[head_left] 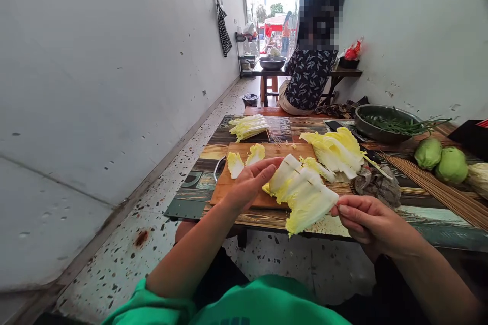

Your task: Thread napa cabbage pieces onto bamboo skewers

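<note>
Finely frilled, smooth-ribbed cabbage leaves (305, 190) between hands (364, 219).

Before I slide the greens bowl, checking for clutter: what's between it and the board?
In the head view, loose cabbage leaves and a dark flat item lie between them.

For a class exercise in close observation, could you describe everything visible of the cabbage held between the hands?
The cabbage shows broad, pale ribs and frilly yellow-green edges. Short dark lines across the ribs suggest a thin stick threaded through. It slopes down rightward, overlapping the near edge of the cutting board in view. The left hand is beside its upper-left end; the right hand pinches its right corner.
</note>
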Available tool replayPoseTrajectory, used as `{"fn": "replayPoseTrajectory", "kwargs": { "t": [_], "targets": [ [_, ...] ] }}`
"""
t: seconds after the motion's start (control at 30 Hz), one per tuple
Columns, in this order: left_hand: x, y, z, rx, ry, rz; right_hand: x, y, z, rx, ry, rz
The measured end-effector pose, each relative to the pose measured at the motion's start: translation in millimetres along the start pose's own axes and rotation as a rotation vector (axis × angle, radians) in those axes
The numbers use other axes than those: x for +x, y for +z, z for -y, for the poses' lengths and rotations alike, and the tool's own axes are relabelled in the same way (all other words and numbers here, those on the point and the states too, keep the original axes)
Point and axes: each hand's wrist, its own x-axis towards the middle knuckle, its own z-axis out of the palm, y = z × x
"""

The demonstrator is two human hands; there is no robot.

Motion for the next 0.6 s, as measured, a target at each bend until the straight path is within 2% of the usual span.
{"fn": "replayPoseTrajectory", "kwargs": {
  "t": [0.23,0.6],
  "targets": [
    [4,5,-11,-0.033,-0.039,-0.055,2,5,-1,-0.040,0.022,0.040],
    [3,14,-6,0.066,-0.022,-0.087,-1,3,-2,-0.050,0.068,-0.053]
  ]
}}
